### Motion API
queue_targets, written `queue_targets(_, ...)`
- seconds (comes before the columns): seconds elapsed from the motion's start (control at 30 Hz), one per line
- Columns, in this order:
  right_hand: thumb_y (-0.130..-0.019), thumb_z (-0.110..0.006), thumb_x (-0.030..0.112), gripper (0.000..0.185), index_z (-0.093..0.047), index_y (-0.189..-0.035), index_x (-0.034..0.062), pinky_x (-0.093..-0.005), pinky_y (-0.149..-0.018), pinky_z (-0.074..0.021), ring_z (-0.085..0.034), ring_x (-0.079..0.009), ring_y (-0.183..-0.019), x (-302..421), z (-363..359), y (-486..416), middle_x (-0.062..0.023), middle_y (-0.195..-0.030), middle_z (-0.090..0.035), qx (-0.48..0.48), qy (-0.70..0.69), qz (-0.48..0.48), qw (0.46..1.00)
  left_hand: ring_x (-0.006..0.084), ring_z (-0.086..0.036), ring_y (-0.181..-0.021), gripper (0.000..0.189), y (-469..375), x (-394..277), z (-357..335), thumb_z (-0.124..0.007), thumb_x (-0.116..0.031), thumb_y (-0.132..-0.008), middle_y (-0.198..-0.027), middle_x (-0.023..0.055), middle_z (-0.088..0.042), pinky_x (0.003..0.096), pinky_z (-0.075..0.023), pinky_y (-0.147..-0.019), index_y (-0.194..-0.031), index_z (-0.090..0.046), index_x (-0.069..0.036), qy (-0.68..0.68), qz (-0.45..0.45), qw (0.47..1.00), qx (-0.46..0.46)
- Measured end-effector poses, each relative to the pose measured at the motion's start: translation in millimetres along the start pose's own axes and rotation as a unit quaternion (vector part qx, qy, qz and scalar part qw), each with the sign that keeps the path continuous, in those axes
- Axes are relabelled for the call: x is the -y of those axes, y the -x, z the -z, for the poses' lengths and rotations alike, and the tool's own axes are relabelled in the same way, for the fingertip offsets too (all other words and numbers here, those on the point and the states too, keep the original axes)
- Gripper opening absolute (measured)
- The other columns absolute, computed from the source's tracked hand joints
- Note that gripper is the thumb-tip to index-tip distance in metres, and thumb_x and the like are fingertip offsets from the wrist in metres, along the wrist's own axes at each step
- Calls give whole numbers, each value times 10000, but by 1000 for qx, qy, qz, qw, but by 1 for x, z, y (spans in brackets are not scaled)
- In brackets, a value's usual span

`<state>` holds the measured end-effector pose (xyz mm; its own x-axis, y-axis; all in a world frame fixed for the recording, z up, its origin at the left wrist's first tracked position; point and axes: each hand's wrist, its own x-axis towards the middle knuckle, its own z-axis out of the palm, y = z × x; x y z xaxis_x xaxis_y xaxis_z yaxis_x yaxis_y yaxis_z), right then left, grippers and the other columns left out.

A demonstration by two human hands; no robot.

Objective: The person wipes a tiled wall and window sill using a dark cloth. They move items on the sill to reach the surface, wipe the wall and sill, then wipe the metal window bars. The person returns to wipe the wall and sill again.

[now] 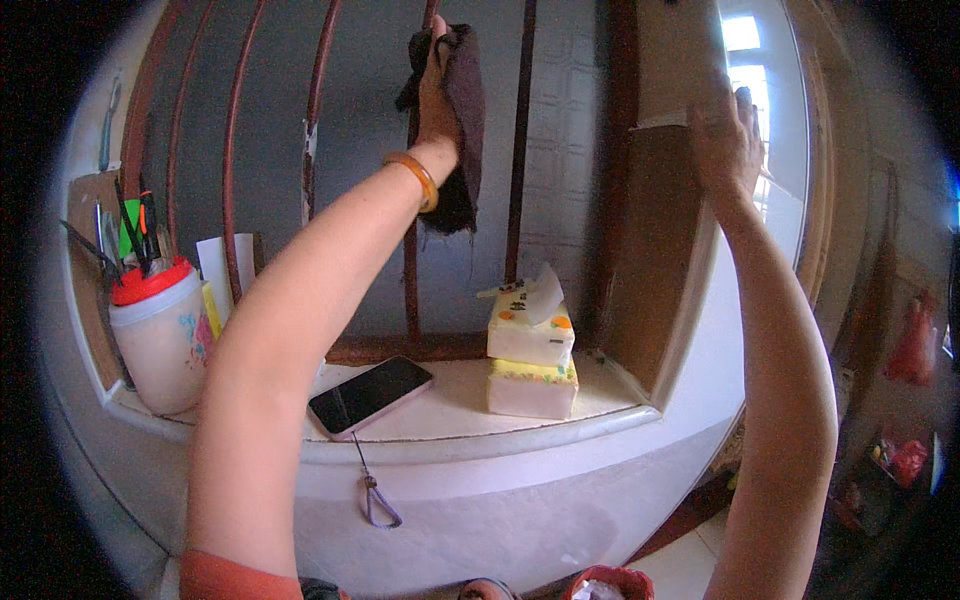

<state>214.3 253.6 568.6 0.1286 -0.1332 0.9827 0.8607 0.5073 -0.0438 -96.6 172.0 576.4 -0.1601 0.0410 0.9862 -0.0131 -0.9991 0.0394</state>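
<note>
My left hand (pixel 436 112) is raised to the window, gripping a dark cloth (pixel 466 112) with a frayed lower edge against one of the red-brown metal bars (pixel 411 277). The cloth hides most of the fingers, and an amber-coloured bangle (pixel 417 177) circles that wrist. On the right, my right hand (pixel 727 142) rests on the white tiled edge (pixel 705 300) of the window recess, fingers spread and holding nothing. Below the left hand, a smartphone (pixel 371 396) lies screen up on the sill (pixel 450 409), its wrist strap (pixel 379 504) dangling over the front edge.
Two stacked packs of tissues (pixel 531 386) stand on the sill, a tissue poking from the upper one. At left is a pale container (pixel 157 352) with a red rim, full of pens and tools. A red bag-lined bin (pixel 634 583) sits below. Red plastic bags (pixel 911 345) hang far right.
</note>
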Motion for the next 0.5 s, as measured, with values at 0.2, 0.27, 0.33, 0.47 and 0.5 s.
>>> queue_targets(0.2, -948, -512, 436, 491, -534, -1301, 96, -498, -1048, -351, -389, -396, -1306, -3, 5, 29, -239, -1368, -438, -68, -120, 19, 990, 172, -154, -1438, 595, 52, -5, -111, -311, -362, -1042, -1578, 77, -147, 312, -81, -1175, -1507, -158, -23, 182, 58, 982, 4)
queue_targets(0.27, -963, -504, 418, 463, -604, -1185, 24, -427, -985, -399, -500, -363, -1165, 25, 26, 49, -242, -1200, -551, 5, -343, -28, 939, 158, -274, -1367, 554, 64, -3, -134, -337, -355, -1040, -1507, 69, -277, 296, -167, -1147, -1477, -248, -27, 187, 48, 978, 78)
queue_targets(0.33, -978, -511, 377, 446, -640, -1032, -47, -317, -796, -460, -589, -197, -856, 46, 80, 58, -142, -862, -641, 63, -509, -107, 851, 144, -395, -1295, 518, 75, 2, -168, -362, -348, -1037, -1436, 60, -407, 279, -252, -1118, -1448, -338, -32, 208, 30, 966, 153)
queue_targets(0.47, -958, -544, 275, 390, -621, -970, -107, -280, -697, -453, -544, -121, -776, 25, 109, 76, -54, -818, -626, 63, -592, -267, 758, 352, -347, -1360, 590, 113, 26, -224, -411, -255, -984, -1513, 210, -278, 424, -272, -1127, -1488, -196, -34, -316, -218, 908, 166)
queue_targets(0.5, -952, -543, 256, 374, -622, -964, -109, -286, -689, -455, -544, -125, -766, 11, 109, 82, -56, -816, -628, 69, -575, -310, 754, 354, -377, -1340, 634, 122, 29, -232, -460, -207, -946, -1512, 210, -283, 413, -328, -1087, -1492, -184, -39, -364, -184, 888, 211)
